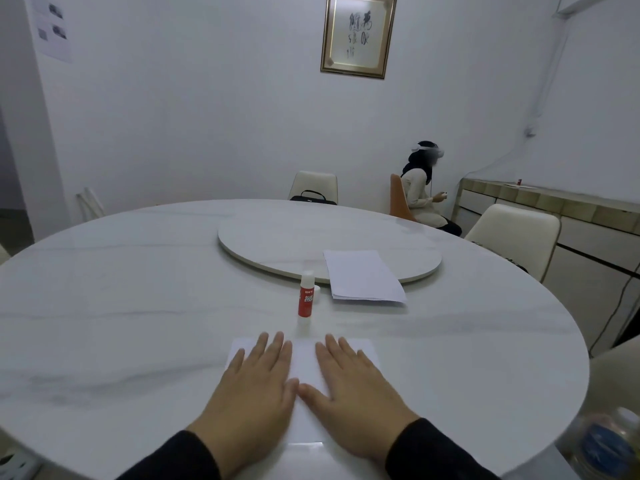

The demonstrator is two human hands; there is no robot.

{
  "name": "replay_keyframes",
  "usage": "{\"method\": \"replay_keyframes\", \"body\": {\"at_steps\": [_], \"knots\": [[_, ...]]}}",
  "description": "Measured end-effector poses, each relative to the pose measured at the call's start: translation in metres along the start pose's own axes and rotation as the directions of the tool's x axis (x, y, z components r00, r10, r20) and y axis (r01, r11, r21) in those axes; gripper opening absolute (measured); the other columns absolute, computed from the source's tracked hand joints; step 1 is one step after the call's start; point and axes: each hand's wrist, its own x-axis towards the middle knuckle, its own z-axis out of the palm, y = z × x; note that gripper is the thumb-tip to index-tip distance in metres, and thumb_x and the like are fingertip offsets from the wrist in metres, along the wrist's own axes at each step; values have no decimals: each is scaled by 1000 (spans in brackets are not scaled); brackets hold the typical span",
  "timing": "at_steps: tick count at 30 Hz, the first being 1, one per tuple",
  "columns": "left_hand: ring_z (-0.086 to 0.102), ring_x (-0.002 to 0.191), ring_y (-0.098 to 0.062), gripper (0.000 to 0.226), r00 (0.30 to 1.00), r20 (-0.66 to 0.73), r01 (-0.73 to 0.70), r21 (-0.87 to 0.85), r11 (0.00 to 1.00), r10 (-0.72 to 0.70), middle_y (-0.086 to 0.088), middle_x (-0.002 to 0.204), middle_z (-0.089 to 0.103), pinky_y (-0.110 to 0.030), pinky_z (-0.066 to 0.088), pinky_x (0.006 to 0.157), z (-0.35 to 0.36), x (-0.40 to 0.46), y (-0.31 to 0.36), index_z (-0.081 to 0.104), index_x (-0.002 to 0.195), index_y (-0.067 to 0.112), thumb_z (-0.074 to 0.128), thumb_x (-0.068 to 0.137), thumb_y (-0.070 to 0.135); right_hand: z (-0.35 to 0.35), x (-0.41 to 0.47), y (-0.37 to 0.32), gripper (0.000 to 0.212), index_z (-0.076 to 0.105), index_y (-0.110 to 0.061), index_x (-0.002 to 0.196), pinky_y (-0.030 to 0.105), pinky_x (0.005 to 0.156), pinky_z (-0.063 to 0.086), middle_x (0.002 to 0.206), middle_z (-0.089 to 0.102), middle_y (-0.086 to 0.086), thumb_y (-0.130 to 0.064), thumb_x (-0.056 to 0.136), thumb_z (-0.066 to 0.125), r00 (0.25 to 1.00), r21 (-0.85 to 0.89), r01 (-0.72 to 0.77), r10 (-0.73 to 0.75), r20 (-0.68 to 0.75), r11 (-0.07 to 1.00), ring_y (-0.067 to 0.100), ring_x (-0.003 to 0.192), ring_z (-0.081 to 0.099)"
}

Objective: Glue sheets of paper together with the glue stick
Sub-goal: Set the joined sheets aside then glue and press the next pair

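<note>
A white sheet of paper point(304, 362) lies flat near the table's front edge. My left hand point(252, 386) and my right hand point(353, 389) both press on it with straight fingers, palms down, thumbs nearly touching. A red glue stick point(306, 299) with a white top stands upright just beyond the sheet, with its loose white cap point(316, 290) beside it. A stack of white sheets point(363, 276) lies further back to the right, half on the turntable.
The round white marble table point(138, 306) carries a raised turntable point(277, 237) at its middle. Chairs point(512, 237) stand around it. A person sits at the back right. A plastic bottle point(609, 441) is at the lower right edge.
</note>
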Motion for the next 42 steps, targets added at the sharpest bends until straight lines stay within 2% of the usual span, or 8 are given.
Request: {"method": "replay_keyframes", "body": {"at_steps": [9,22,26,30,33,35,38,42], "knots": [[-11,147,-12,60,994,83,69,52,996,-73,5,160,-12,-33,-5,120,-1,-2,-3,-6,151,25,14,98,44,4,-1,4,100,2,-22,153,29,119,-1,162,-5,-5,-81,74,12,993,-2,-121,121,9,993,10,148,-5],[-9,147,-7,72,994,81,74,25,997,-76,10,160,-10,-29,-2,119,-8,-10,-16,-2,150,33,19,90,65,-4,-25,18,69,-4,-20,153,33,121,-5,161,-10,-6,-55,95,11,979,-31,-197,198,54,980,7,147,-10],[-9,146,-5,99,988,133,74,24,997,-77,14,159,-10,-31,-1,120,-15,-11,-25,-3,148,41,6,61,88,-10,-36,20,109,-9,-23,152,42,118,-16,160,-14,-10,-69,54,-24,975,-83,-199,206,81,976,4,146,-14],[-11,145,0,114,987,146,71,22,997,-73,19,157,-14,-35,-5,120,-19,-10,-33,-6,148,42,-2,45,92,-17,-46,26,123,-13,-19,151,46,115,-20,159,-19,-7,-70,40,-27,959,-176,-243,264,103,954,8,144,-22],[-14,144,-1,115,988,141,68,20,997,-70,18,157,-16,-39,-9,120,-17,-9,-32,-8,148,42,-3,45,92,-34,-43,37,125,18,-21,151,45,119,-1,160,13,-3,-83,50,-22,938,-181,-284,312,151,942,18,149,0],[-15,144,-1,114,987,144,76,13,997,-77,18,156,-18,-40,-10,119,-16,-5,-30,-8,147,42,-3,45,92,-51,-30,39,103,60,-18,110,40,101,35,122,57,5,-87,64,-1,930,90,-361,366,-43,928,25,122,48],[-14,145,-2,116,983,168,74,9,997,-74,18,156,-18,-43,-11,119,-17,4,-30,-8,147,42,-3,43,92,-67,14,46,43,61,-5,87,33,70,44,86,59,11,-45,92,47,777,700,-360,614,-142,617,27,78,54],[-16,143,-1,112,984,166,62,-18,998,-58,19,155,-19,-43,-12,119,-17,14,-31,-7,147,44,-5,44,89,-64,77,54,42,40,-4,132,36,49,54,130,42,21,-15,94,54,771,956,-196,568,287,-217,40,85,63]]}}
